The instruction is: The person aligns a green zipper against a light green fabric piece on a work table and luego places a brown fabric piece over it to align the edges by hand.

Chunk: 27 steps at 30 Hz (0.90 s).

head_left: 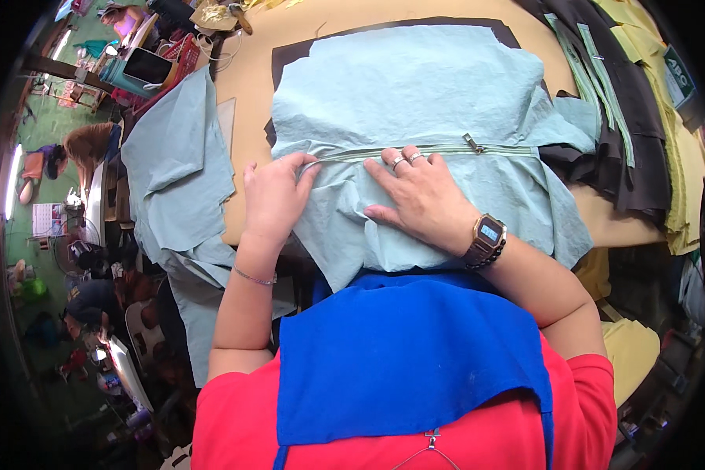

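Note:
A pale blue-green fabric piece (415, 86) lies spread in front of me over a dark layer of cloth (290, 61). Across its middle runs a zipper (446, 149), with its metal pull (473, 143) standing toward the right end. My left hand (276, 192) pinches the zipper's left end between thumb and fingers. My right hand (423, 192), with rings and a watch on the wrist, lies flat on the fabric, its fingertips on the zipper tape. Below the zipper the fabric is wrinkled and hangs over the table's near edge.
More blue-green cloth (176, 172) drapes at the left. Dark pieces with zipper strips (607, 94) and yellow fabric (681, 180) are piled at the right. A red basket (182, 63) and a phone (147, 66) sit at the back left. Other people work farther left.

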Available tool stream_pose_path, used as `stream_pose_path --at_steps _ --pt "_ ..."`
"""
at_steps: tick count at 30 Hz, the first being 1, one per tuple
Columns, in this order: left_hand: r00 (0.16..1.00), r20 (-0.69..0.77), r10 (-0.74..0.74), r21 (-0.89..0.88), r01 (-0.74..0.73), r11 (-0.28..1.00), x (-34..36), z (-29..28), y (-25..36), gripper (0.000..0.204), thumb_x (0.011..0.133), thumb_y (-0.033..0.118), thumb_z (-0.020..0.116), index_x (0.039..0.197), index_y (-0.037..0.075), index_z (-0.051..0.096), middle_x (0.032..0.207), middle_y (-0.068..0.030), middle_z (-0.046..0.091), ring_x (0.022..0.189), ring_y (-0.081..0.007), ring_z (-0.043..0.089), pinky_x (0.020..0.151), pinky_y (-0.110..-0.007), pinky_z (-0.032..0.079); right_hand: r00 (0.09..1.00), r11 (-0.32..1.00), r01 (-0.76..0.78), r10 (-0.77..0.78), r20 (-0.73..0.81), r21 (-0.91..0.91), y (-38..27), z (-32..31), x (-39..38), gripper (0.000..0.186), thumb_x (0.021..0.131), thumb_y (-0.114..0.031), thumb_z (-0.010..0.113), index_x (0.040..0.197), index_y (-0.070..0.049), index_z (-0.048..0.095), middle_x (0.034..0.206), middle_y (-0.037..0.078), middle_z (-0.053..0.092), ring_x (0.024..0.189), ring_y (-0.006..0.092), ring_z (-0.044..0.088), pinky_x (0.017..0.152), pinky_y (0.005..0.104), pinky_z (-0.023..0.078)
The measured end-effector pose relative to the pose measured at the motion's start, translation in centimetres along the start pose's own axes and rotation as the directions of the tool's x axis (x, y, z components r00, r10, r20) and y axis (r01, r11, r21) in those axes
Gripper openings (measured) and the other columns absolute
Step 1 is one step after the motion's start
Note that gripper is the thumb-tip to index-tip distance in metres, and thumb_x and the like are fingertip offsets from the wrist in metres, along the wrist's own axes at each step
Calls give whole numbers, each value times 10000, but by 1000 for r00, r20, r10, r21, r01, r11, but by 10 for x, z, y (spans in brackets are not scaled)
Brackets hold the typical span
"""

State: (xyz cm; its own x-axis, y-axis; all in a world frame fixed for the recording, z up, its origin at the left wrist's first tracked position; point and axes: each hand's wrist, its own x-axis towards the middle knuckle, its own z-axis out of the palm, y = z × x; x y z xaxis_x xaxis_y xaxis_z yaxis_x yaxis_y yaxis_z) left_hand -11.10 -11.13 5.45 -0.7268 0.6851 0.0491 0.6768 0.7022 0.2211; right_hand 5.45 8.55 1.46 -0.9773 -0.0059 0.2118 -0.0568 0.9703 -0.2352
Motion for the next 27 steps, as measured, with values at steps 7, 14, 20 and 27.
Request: stream_pose_path --at_steps 7,14,20,27 --pt "991 -11 -132 -156 129 979 7 7 2 241 968 345 745 1020 120 812 694 -143 707 712 -350 718 848 -485 525 1000 999 6 -5 10 -46 0 -1 0 686 1002 -591 611 1535 -161 567 1378 137 615 1266 310 575 928 443 469" --pt "982 -15 -190 -233 181 956 12 14 -1 269 948 349 756 1024 98 813 636 -154 662 630 -339 694 650 -452 522 1000 997 18 -18 6 -78 0 2 1 694 1008 -596 601 1592 -232 513 1389 153 609 1285 324 574 920 467 464" --pt "989 -63 -135 -326 108 939 11 21 -9 268 951 337 767 1036 85 807 722 -148 704 610 -274 665 634 -414 510 997 995 9 -2 75 -102 -6 0 7 716 996 -613 611 1604 -251 497 1419 159 596 1330 344 560 906 474 473" --pt "995 -90 -53 -329 21 944 -12 9 1 237 974 233 777 1049 11 804 958 -137 789 861 -206 742 753 -346 544 991 995 -12 25 135 -96 -7 -3 12 722 988 -619 623 1596 -251 503 1444 149 589 1349 342 551 910 495 496"
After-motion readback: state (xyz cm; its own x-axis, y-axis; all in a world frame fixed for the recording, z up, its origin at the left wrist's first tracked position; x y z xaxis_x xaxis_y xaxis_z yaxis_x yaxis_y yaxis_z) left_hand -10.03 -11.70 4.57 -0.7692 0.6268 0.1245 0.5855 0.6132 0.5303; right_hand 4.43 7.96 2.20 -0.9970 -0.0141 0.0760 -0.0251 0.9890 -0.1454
